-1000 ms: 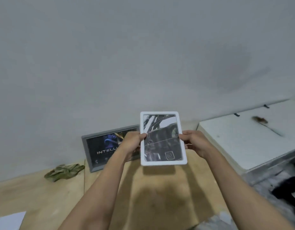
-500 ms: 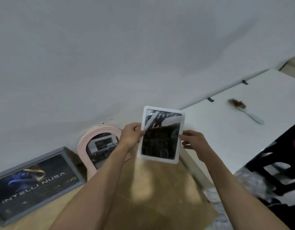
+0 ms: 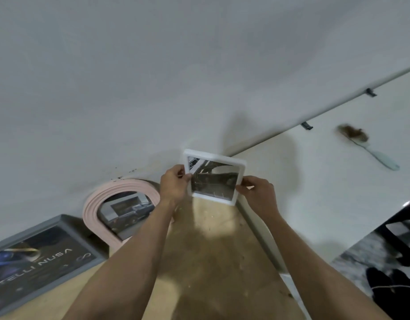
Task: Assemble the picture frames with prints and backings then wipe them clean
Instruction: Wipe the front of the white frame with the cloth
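Note:
I hold a small white picture frame [image 3: 213,177] with a dark print behind glass out in front of me, near the wall above the far end of the wooden tabletop [image 3: 213,257]. My left hand [image 3: 174,184] grips its left edge and my right hand [image 3: 257,191] pinches its right edge. The frame tilts back, its lower edge close to the table. A pink arched frame [image 3: 111,202] leans on the wall to the left. Beside it a grey frame [image 3: 38,252] with a dark "INTELLI NUSA" print also leans against the wall.
A white table [image 3: 326,181] adjoins on the right, with a brush [image 3: 365,144] lying on it. Dark chair parts [image 3: 398,229] and a patterned floor show at the lower right. The white wall [image 3: 153,77] fills the upper view.
My view has swung right and the white frame has moved toward the wall and tipped back. The pink arched frame came into view; the green cloth left it. Both hands kept their grip.

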Demonstrator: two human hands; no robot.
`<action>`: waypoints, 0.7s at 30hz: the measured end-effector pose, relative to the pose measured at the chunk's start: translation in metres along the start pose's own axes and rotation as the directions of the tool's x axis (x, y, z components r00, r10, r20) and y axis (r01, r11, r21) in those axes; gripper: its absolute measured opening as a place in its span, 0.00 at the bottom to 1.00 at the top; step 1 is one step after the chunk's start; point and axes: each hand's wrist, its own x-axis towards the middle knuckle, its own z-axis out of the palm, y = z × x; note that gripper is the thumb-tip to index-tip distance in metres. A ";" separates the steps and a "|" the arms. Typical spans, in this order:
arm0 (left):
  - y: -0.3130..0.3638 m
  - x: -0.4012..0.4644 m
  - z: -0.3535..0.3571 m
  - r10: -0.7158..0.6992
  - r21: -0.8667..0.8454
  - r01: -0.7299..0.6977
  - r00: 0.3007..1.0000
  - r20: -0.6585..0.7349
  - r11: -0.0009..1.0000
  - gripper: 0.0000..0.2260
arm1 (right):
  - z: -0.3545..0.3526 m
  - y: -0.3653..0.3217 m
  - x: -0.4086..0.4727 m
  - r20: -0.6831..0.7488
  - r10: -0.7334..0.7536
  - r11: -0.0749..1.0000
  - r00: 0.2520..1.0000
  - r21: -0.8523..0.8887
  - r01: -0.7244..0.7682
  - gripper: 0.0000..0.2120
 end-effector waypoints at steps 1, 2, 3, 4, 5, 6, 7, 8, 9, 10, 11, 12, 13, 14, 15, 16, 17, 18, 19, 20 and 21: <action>-0.002 0.000 0.001 -0.007 0.001 0.007 1.000 0.004 1.000 0.03 | 0.002 0.001 0.001 -0.005 -0.006 1.000 1.000 -0.015 0.006 0.10; -0.005 -0.001 0.002 -0.014 0.014 0.014 1.000 0.010 1.000 0.02 | 0.003 0.002 0.001 -0.002 -0.003 1.000 1.000 -0.026 0.003 0.09; -0.010 0.000 0.004 -0.020 0.024 0.020 1.000 0.011 1.000 0.02 | 0.006 0.004 0.002 0.008 0.002 0.999 1.000 -0.041 -0.002 0.09; -0.015 -0.001 0.006 -0.027 0.031 0.027 1.000 0.015 0.999 0.03 | 0.008 0.006 0.002 0.023 0.009 0.998 1.000 -0.058 -0.007 0.09; -0.020 -0.002 0.007 -0.032 0.027 0.032 0.999 0.020 0.999 0.03 | 0.011 0.008 0.001 0.037 0.014 0.997 0.999 -0.074 -0.012 0.09; -0.022 -0.004 0.008 -0.032 0.024 0.032 0.999 0.023 0.999 0.03 | 0.012 0.010 0.000 0.046 0.025 0.996 0.999 -0.084 -0.021 0.09; -0.024 -0.006 0.009 -0.019 0.020 0.019 0.999 0.025 1.000 0.03 | 0.012 0.012 -0.001 0.049 0.032 0.996 0.998 -0.088 -0.028 0.09; -0.025 -0.007 0.009 -0.007 0.031 0.006 1.000 0.030 1.000 0.03 | 0.013 0.013 -0.001 0.050 0.039 0.995 0.998 -0.094 -0.034 0.09; -0.027 -0.009 0.009 0.010 0.048 -0.011 0.999 0.036 0.999 0.04 | 0.013 0.014 -0.002 0.052 0.037 0.994 0.998 -0.103 -0.031 0.09; -0.027 -0.012 0.009 0.023 0.074 -0.026 0.999 0.044 0.997 0.05 | 0.012 0.014 -0.003 0.060 0.033 0.992 0.998 -0.120 -0.026 0.09; -0.029 -0.013 0.008 0.044 0.097 -0.049 0.998 0.047 0.994 0.06 | 0.012 0.015 -0.003 0.072 0.027 0.990 0.997 -0.140 -0.017 0.09; -0.030 -0.016 0.007 0.064 0.124 -0.070 0.997 0.048 0.990 0.07 | 0.012 0.016 -0.003 0.090 0.024 0.988 0.996 -0.155 -0.010 0.10; -0.031 -0.018 0.006 0.083 0.150 -0.090 0.995 0.047 0.985 0.08 | 0.013 0.018 -0.003 0.111 0.028 0.986 0.993 -0.166 -0.009 0.10; -0.031 -0.021 0.004 0.090 0.170 -0.096 0.995 0.046 0.981 0.09 | 0.012 0.018 -0.003 0.135 0.041 0.984 0.990 -0.177 -0.016 0.10; -0.033 -0.022 0.003 0.095 0.181 -0.101 0.995 0.044 0.978 0.09 | 0.012 0.019 -0.004 0.158 0.051 0.983 0.986 -0.183 -0.021 0.11; -0.034 -0.024 0.002 0.091 0.190 -0.098 0.995 0.047 0.977 0.09 | 0.012 0.019 -0.004 0.182 0.063 0.981 0.981 -0.192 -0.027 0.12; -0.036 -0.025 0.001 0.088 0.198 -0.095 0.995 0.044 0.976 0.09 | 0.013 0.019 -0.005 0.201 0.070 0.980 0.977 -0.195 -0.030 0.12; -0.037 -0.027 0.000 0.077 0.207 -0.084 0.996 0.042 0.975 0.08 | 0.013 0.018 -0.007 0.220 0.081 0.979 0.972 -0.200 -0.036 0.12; -0.041 -0.028 0.000 0.070 0.206 -0.076 0.997 0.035 0.976 0.08 | 0.014 0.018 -0.008 0.235 0.083 0.980 0.969 -0.194 -0.037 0.13; -0.043 -0.030 0.000 0.056 0.204 -0.061 0.998 0.030 0.977 0.08 | 0.014 0.017 -0.009 0.252 0.088 0.981 0.964 -0.188 -0.040 0.13; -0.047 -0.033 0.000 0.050 0.199 -0.052 0.999 0.016 0.979 0.08 | 0.016 0.016 -0.010 0.264 0.082 0.982 0.961 -0.186 -0.033 0.13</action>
